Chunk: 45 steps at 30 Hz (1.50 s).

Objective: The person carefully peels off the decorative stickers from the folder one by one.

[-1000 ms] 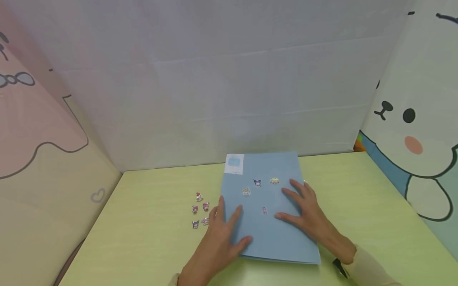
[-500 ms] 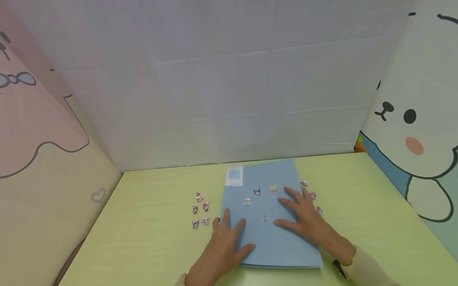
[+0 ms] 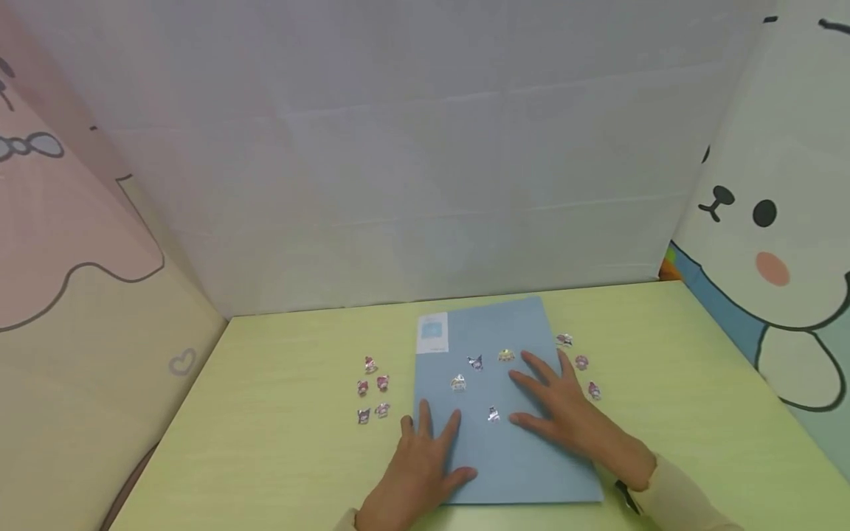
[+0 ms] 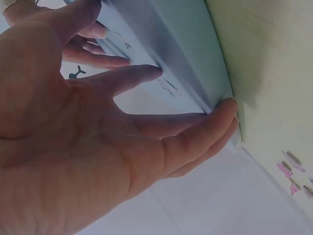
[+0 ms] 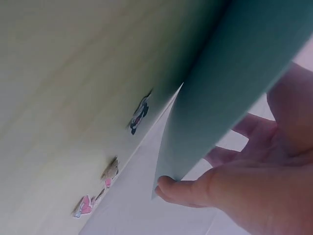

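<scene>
A light blue folder (image 3: 491, 464) lies in front of me, with several small cartoon stickers (image 3: 458, 383) on its cover and a white label (image 3: 432, 333) in its upper left corner. My left hand (image 3: 420, 470), fingers spread, rests across the folder's left side. Its outer fingers reach the folder's side edge in the left wrist view. From the right, my right hand (image 3: 564, 409) touches the cover with spread fingers. The right wrist view shows a fingertip at the rim of the blue sheet (image 5: 215, 107), whose near part stands off the tabletop.
Several pink and purple stickers (image 3: 382, 383) lie on the pale yellow-green table (image 3: 285, 442) left of the folder. Three more stickers, including a pink one (image 3: 581, 362), lie to its right. A small dark object (image 3: 626, 497) shows beside the right wrist. A white sheet (image 3: 398, 184) hangs behind.
The folder has come down and nearer to me, both hands moving with it. Its near edge now looks flatter, and the stickers on its right have come into sight.
</scene>
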{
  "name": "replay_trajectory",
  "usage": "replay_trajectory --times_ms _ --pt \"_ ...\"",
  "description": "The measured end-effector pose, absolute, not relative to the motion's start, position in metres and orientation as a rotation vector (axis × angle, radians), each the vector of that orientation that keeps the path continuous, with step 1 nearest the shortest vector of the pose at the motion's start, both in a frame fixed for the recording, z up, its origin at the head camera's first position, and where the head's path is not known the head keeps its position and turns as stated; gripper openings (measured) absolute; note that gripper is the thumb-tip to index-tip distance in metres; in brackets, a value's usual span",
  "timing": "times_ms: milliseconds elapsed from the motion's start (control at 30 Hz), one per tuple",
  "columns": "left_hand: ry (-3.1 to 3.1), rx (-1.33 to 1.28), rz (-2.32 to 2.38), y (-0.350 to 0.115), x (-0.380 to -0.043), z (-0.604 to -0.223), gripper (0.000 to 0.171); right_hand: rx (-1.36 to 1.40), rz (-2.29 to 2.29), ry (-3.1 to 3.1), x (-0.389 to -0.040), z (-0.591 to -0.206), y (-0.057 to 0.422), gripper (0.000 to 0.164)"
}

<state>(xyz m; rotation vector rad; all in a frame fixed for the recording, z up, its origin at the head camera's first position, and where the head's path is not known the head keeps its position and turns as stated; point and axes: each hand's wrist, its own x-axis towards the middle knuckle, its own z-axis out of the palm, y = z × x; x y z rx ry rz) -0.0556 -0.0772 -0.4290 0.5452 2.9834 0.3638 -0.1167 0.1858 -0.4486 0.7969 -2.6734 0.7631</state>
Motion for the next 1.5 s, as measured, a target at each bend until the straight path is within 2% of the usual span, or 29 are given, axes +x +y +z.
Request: replay_trajectory --times_ms 600,1100,1500 --pt "3.024 0.517 0.17 -0.073 -0.052 -0.435 0.079 0.773 0.834 -2.923 -0.114 -0.445 0.184 0.07" --pt "3.07 0.505 -0.074 -0.073 -0.053 -0.438 0.081 0.829 0.85 -2.972 -0.125 -0.444 0.181 0.07" --pt "3.111 0.557 -0.095 -0.075 -0.056 -0.44 0.081 0.894 0.829 -3.026 -0.132 -0.444 0.18 0.069"
